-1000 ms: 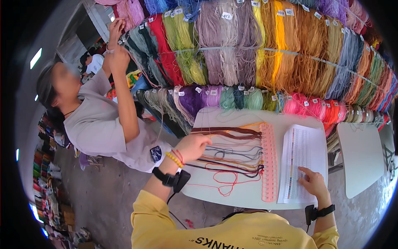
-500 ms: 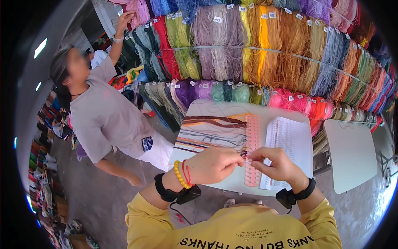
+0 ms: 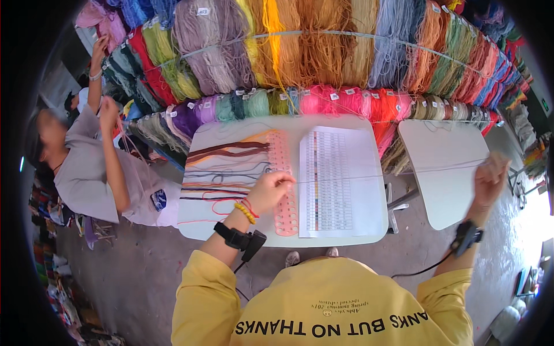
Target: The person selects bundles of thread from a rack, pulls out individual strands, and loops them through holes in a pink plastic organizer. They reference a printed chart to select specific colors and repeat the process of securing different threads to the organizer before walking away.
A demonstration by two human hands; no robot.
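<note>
Between my two hands a thin pale purple thread (image 3: 375, 175) is drawn out long, across the printed sheet and past the table's right edge. My left hand (image 3: 268, 193) pinches its near end over the pink perforated thread card (image 3: 283, 210). Out at the far right my right hand (image 3: 490, 176) is closed on the other end, its fingers smeared by motion. Embroidery threads (image 3: 225, 151) in brown, orange, grey, navy and red hang from the card's holes and lie leftward on the white table (image 3: 254, 236).
The printed colour chart (image 3: 332, 184) lies right of the card. A second white board (image 3: 438, 190) stands beyond the table's right edge. Skeins of coloured thread (image 3: 323, 52) hang on racks along the far side. At left a co-worker (image 3: 92, 167) handles pink strands (image 3: 124, 130).
My hands were close together over the card; my right hand has swung far right, drawing the thread out. The co-worker's other hand has risen with pink strands. The view has shifted right.
</note>
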